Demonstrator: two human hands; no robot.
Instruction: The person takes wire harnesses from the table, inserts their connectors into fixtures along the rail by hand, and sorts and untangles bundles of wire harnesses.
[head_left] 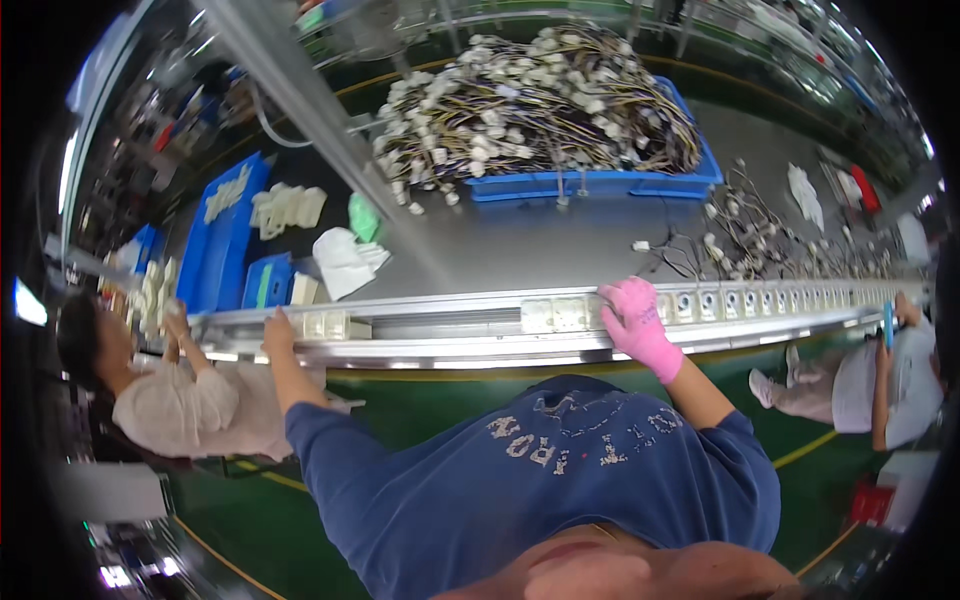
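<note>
My left hand [279, 333], bare, is closed at the left end of a short group of white plastic housings [325, 325] lying in a long metal rail [440, 311]. Its fingertips are partly hidden. In a pink glove, my right hand [635, 318] lies over a longer row of white housings [556, 314], fingers apart and touching them. A bare stretch of rail separates the two groups. Right of the glove, the row continues with dark round openings in the housings [735, 304].
Beyond the rail, a blue tray [600, 184] is heaped with wire harnesses [540, 110]; more loose harnesses [740, 225] lie right. Blue bins [218, 240], a white cloth [345, 262] and a slanting metal post [310, 110] are left. Co-workers [190, 400] [895, 380] sit on both sides.
</note>
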